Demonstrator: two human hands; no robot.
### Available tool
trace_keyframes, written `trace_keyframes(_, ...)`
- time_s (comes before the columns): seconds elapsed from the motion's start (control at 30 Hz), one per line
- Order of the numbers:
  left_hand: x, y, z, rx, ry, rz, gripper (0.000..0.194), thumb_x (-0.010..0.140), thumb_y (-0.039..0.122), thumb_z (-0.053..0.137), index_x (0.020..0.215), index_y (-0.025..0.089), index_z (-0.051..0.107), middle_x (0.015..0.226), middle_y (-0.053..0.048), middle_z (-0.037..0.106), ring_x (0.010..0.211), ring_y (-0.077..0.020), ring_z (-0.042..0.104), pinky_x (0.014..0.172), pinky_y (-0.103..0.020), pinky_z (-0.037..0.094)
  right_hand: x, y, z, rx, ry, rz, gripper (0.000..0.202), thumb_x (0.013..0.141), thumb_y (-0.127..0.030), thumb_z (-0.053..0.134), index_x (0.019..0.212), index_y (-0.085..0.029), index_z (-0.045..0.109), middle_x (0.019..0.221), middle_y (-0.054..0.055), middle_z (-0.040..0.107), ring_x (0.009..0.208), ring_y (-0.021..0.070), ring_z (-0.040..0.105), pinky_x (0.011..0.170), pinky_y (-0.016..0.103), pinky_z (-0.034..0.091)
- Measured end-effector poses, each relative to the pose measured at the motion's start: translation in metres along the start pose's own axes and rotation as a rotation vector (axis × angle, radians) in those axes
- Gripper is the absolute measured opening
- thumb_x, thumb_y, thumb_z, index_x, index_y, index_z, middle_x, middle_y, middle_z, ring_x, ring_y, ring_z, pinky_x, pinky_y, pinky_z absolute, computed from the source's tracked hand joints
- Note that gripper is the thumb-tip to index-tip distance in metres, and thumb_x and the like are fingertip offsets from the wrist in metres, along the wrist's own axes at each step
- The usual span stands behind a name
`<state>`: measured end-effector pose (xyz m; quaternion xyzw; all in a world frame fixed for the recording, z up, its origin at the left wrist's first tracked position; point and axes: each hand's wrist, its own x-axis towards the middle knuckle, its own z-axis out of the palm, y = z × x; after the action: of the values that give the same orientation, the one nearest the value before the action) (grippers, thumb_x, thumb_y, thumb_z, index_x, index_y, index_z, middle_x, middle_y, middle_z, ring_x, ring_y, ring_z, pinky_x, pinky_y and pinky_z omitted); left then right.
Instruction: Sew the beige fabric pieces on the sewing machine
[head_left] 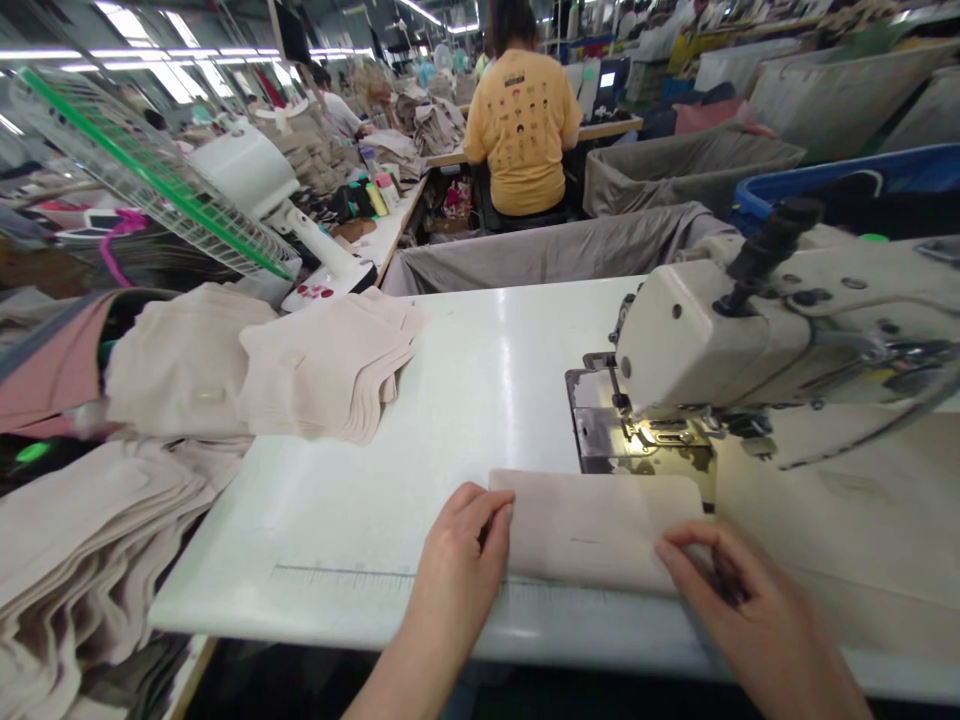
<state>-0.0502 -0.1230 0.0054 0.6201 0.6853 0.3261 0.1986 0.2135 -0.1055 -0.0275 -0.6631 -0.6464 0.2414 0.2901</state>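
Note:
A beige fabric piece (pixel 581 530) with rounded corners and a short dark mark lies near the front edge of the white table. My left hand (pixel 469 545) pinches its left edge between thumb and fingers. At its right end, my right hand (pixel 739 585) is closed with thumb and fingertips on the fabric. Just behind the piece is the lit needle plate (pixel 660 438) of a sewing machine (pixel 697 340). The fabric lies in front of the presser foot, not under it.
Stacks of cut beige fabric (pixel 330 360) lie at the table's left, with another layered pile (pixel 97 530) lower down. A tilted fan (pixel 247 170) stands behind them. A ruler scale (pixel 341 572) marks the front of the table. A person in a yellow shirt (pixel 523 130) sits beyond a grey cloth-lined bin (pixel 525 255).

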Motion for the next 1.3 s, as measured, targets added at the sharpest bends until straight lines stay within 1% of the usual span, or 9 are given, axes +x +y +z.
trace_keyframes(0.07, 0.002, 0.000, -0.001, 0.009, -0.004, 0.007, 0.026, 0.094, 0.026, 0.050, 0.090, 0.020, 0.075, 0.080, -0.004, 0.067, 0.072, -0.0174, 0.065, 0.070, -0.030, 0.057, 0.000, -0.004, 0.000, 0.035, 0.037, 0.018, 0.030, 0.080, -0.056, 0.064, 0.086, -0.027, 0.070, 0.062, -0.001, 0.061, 0.051, 0.0172, 0.052, 0.050, 0.028, 0.044)
trace_keyframes(0.13, 0.004, -0.001, -0.002, 0.016, -0.003, 0.018, 0.027, 0.094, 0.029, 0.050, 0.089, 0.021, 0.075, 0.079, -0.004, 0.067, 0.071, -0.0178, 0.066, 0.069, -0.031, 0.058, 0.000, -0.008, 0.000, 0.090, 0.067, 0.041, 0.029, 0.084, -0.053, 0.062, 0.092, -0.026, 0.070, 0.073, 0.001, 0.068, 0.059, 0.0181, 0.058, 0.057, 0.028, 0.049)
trace_keyframes(0.23, 0.006, -0.004, -0.001, 0.025, 0.003, 0.036, 0.029, 0.094, 0.034, 0.050, 0.087, 0.022, 0.075, 0.078, -0.004, 0.068, 0.071, -0.0184, 0.066, 0.069, -0.031, 0.058, 0.003, -0.012, 0.000, 0.162, 0.050, 0.044, 0.028, 0.089, -0.049, 0.059, 0.089, -0.025, 0.072, 0.081, 0.003, 0.072, 0.070, 0.0197, 0.065, 0.066, 0.029, 0.052)
trace_keyframes(0.3, 0.007, -0.006, -0.001, 0.040, 0.008, 0.039, 0.031, 0.094, 0.038, 0.050, 0.087, 0.023, 0.076, 0.079, -0.004, 0.069, 0.071, -0.0188, 0.067, 0.068, -0.031, 0.058, 0.005, -0.011, 0.000, 0.177, 0.028, 0.040, 0.028, 0.089, -0.048, 0.058, 0.087, -0.024, 0.072, 0.079, 0.003, 0.073, 0.069, 0.0197, 0.065, 0.065, 0.029, 0.053)
trace_keyframes(0.43, 0.007, -0.009, -0.001, 0.064, 0.015, 0.049, 0.033, 0.095, 0.042, 0.050, 0.089, 0.024, 0.077, 0.080, -0.003, 0.070, 0.071, -0.0186, 0.067, 0.065, -0.029, 0.058, 0.009, -0.010, -0.001, 0.146, 0.018, 0.040, 0.027, 0.088, -0.046, 0.058, 0.084, -0.024, 0.071, 0.068, 0.000, 0.069, 0.059, 0.0178, 0.061, 0.059, 0.027, 0.051)
trace_keyframes(0.7, 0.008, -0.010, -0.002, 0.091, 0.021, 0.072, 0.032, 0.095, 0.043, 0.051, 0.091, 0.024, 0.076, 0.082, -0.002, 0.070, 0.072, -0.0182, 0.069, 0.065, -0.029, 0.058, 0.011, -0.015, -0.004, 0.140, -0.026, 0.047, 0.022, 0.088, -0.041, 0.057, 0.081, -0.024, 0.070, 0.071, 0.001, 0.069, 0.060, 0.0175, 0.061, 0.059, 0.027, 0.050)
trace_keyframes(0.83, 0.008, -0.010, -0.002, 0.088, 0.024, 0.070, 0.032, 0.094, 0.044, 0.052, 0.089, 0.025, 0.076, 0.081, -0.002, 0.070, 0.071, -0.0184, 0.069, 0.064, -0.028, 0.058, 0.011, -0.014, -0.003, 0.133, -0.029, 0.046, 0.021, 0.087, -0.040, 0.058, 0.080, -0.024, 0.070, 0.067, 0.000, 0.066, 0.056, 0.0167, 0.058, 0.056, 0.027, 0.048)
trace_keyframes(1.0, 0.008, -0.009, -0.002, 0.089, 0.020, 0.062, 0.034, 0.094, 0.045, 0.051, 0.087, 0.024, 0.076, 0.080, -0.003, 0.070, 0.070, -0.0183, 0.068, 0.063, -0.028, 0.058, 0.013, -0.014, -0.003, 0.118, -0.040, 0.031, 0.020, 0.087, -0.037, 0.057, 0.078, -0.024, 0.069, 0.066, 0.000, 0.066, 0.058, 0.0165, 0.059, 0.056, 0.026, 0.047)
trace_keyframes(1.3, 0.007, -0.011, -0.002, 0.113, 0.020, 0.088, 0.032, 0.095, 0.045, 0.051, 0.091, 0.025, 0.076, 0.082, -0.001, 0.070, 0.071, -0.0173, 0.069, 0.065, -0.026, 0.057, 0.012, -0.016, -0.004, 0.101, -0.016, 0.010, 0.019, 0.085, -0.034, 0.057, 0.073, -0.024, 0.067, 0.057, -0.003, 0.058, 0.050, 0.0139, 0.051, 0.052, 0.025, 0.042)
